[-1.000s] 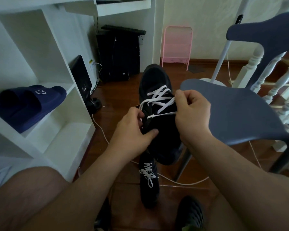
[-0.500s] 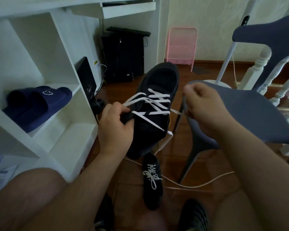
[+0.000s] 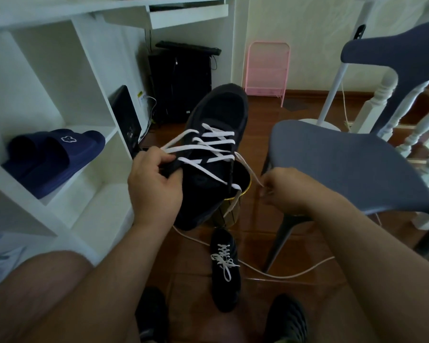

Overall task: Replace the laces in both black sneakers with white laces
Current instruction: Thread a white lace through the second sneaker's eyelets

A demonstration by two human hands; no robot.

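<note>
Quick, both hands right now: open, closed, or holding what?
Left hand: closed, gripping the black sneaker by its side.
Right hand: closed, pinching the free end of the white lace.

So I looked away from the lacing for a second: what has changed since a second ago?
The right hand left the eyelets and drew a white lace end out to the right, pinching it. The left hand slid to the left side of the held sneaker and grips it there, with the toe now tilted right. The laced sneaker on the floor stayed put.
</note>
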